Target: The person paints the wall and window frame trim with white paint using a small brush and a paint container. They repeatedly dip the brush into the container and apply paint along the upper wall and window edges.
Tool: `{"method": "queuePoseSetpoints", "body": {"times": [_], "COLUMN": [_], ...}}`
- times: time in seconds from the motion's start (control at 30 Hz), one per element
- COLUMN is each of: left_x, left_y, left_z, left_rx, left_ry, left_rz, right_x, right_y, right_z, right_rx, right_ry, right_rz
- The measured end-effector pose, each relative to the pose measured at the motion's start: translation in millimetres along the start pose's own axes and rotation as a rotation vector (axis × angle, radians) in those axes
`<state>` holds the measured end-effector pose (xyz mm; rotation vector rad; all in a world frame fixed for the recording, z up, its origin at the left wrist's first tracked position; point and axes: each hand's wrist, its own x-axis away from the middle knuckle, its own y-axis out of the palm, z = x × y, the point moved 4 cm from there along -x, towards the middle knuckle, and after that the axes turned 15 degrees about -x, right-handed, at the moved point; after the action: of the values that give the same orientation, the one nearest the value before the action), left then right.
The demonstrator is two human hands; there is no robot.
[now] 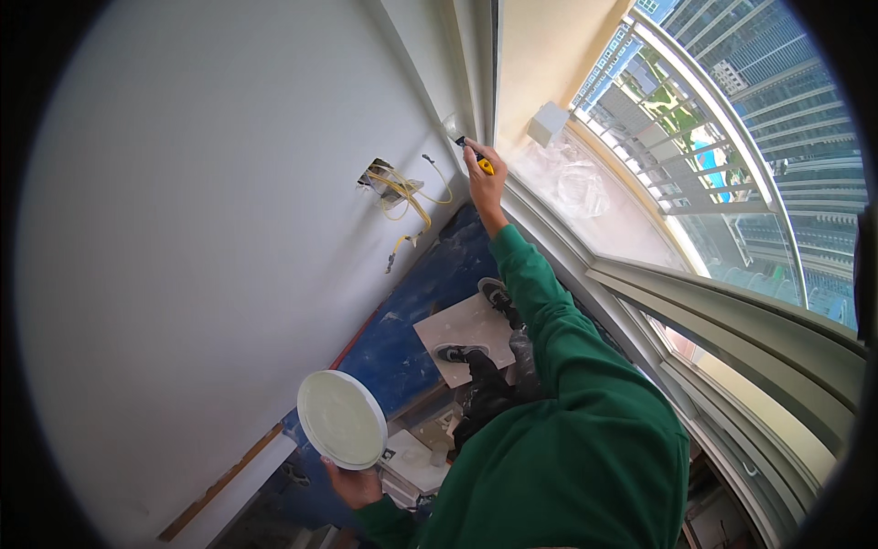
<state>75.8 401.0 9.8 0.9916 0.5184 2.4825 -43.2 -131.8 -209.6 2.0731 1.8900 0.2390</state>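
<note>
My right hand (487, 183) is stretched far out, closed around the black and yellow handle of a putty knife (487, 166). The knife's pale blade (452, 126) lies at the strip where the white wall meets the window frame; whether it touches is hard to tell. Low on the left, my left hand (355, 485) grips the lower edge of a round white tub or lid (342, 419), whose face is pale and smooth. Its fingers are partly hidden beneath it.
Yellow wires (416, 203) hang from an opening in the white wall (210, 201). My shoes stand on a pale board (457, 334) over blue floor covering (389, 343). To the right are the window frame (658, 297) and a balcony with railing (768, 174), holding crumpled plastic (576, 188).
</note>
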Motion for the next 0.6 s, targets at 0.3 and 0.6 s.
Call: {"method": "queuePoseSetpoints", "body": {"times": [0.3, 0.6], "left_x": [-8.6, -12.6], "left_y": [16.2, 16.5], "left_z": [3.3, 4.9], "left_rx": [-0.087, -0.118], "left_ry": [0.057, 0.096], "left_rz": [0.034, 0.078], "right_x": [-23.4, -57.8], "right_y": [36.5, 103.0], "right_z": [-121.0, -266.5], "right_rx": [0.099, -0.417], "right_ry": [-0.164, -0.492], "right_rz": [-0.036, -0.164]}}
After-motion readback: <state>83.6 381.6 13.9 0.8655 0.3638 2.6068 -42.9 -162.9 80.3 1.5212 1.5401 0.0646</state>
